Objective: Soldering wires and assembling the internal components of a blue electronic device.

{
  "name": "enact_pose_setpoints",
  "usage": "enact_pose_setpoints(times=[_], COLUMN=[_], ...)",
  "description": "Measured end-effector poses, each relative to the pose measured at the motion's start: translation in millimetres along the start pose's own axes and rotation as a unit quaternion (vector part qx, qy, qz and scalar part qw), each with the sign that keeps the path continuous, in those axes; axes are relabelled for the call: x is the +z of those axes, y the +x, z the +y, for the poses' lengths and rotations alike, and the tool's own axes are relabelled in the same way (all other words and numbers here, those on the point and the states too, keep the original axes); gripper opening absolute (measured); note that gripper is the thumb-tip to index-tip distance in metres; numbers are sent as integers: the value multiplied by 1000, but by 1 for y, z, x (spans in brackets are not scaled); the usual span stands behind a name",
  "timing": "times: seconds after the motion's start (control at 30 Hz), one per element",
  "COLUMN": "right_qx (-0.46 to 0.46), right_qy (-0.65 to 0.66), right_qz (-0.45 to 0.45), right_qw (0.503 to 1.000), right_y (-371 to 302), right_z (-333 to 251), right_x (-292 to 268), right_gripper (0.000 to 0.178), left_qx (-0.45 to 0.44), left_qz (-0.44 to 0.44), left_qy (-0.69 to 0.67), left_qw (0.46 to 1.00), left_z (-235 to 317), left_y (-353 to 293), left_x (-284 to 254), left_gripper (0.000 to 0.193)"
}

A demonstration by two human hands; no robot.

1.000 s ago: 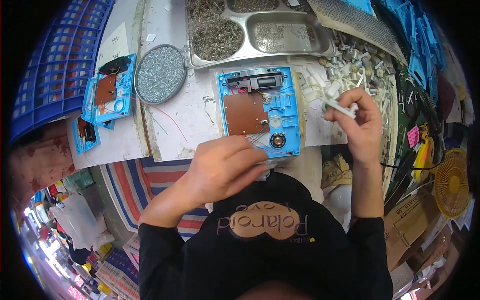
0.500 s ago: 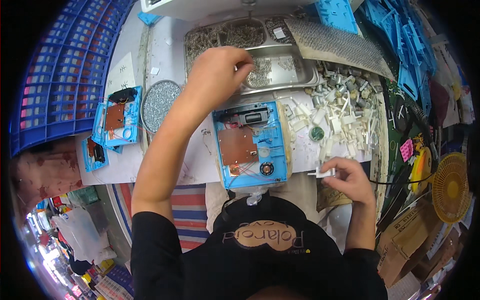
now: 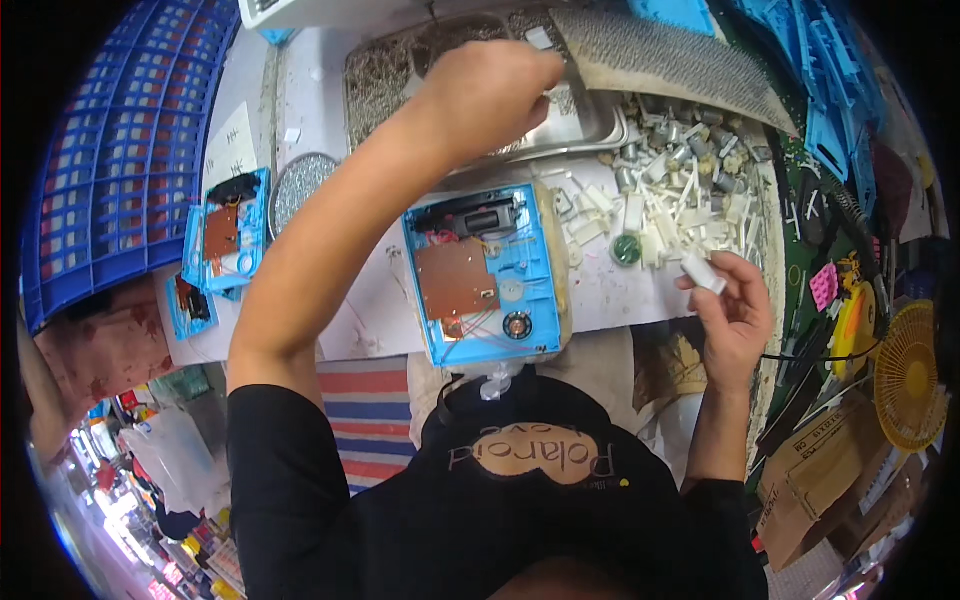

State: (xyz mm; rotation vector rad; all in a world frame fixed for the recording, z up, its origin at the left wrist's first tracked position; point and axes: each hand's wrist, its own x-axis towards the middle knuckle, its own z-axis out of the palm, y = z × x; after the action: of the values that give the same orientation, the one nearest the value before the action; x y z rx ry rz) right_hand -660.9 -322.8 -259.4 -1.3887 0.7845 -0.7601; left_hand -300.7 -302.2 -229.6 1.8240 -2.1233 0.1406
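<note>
My left hand [image 3: 490,95] reaches over the metal tray [image 3: 612,130], which has several compartments of small metal parts. Its fingers are curled together, and whatever they hold is too small or hidden to make out. Off to the right, past the table's near edge, my right hand [image 3: 738,300] pinches a small white plastic part [image 3: 703,272] between thumb and fingers. Between my arms lies an open blue plastic casing [image 3: 540,270] with a brown circuit board [image 3: 455,280], wires, a black unit at its far end and a round speaker [image 3: 517,325].
White plastic parts and small metal cylinders form a pile [image 3: 670,200] right of the casing. A round dish of grey bits [image 3: 300,185] and more blue casings [image 3: 225,235] stand left. A blue crate [image 3: 120,150] is further left; a sheet of small spikes [image 3: 680,60] overlaps the tray.
My left hand has moved farther out and right over the tray. My right hand has risen slightly to the right, turning the white plastic part. The view has shifted a little.
</note>
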Motion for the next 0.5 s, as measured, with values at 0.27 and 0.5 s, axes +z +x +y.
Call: enact_pose_setpoints(times=[0.27,0.5], right_qx=[-273,-309], right_qy=[-149,-198], right_qz=[-267,-312], right_qw=[912,876], right_y=[11,10], right_z=[-34,-34], right_x=[66,79], right_gripper=[40,39], left_qx=[-346,-376], left_qz=[-96,-10], left_qy=[-687,-791], left_qw=[632,483], left_z=[137,148], left_y=[-145,-185], left_x=[-58,-31], left_gripper=[19,23])
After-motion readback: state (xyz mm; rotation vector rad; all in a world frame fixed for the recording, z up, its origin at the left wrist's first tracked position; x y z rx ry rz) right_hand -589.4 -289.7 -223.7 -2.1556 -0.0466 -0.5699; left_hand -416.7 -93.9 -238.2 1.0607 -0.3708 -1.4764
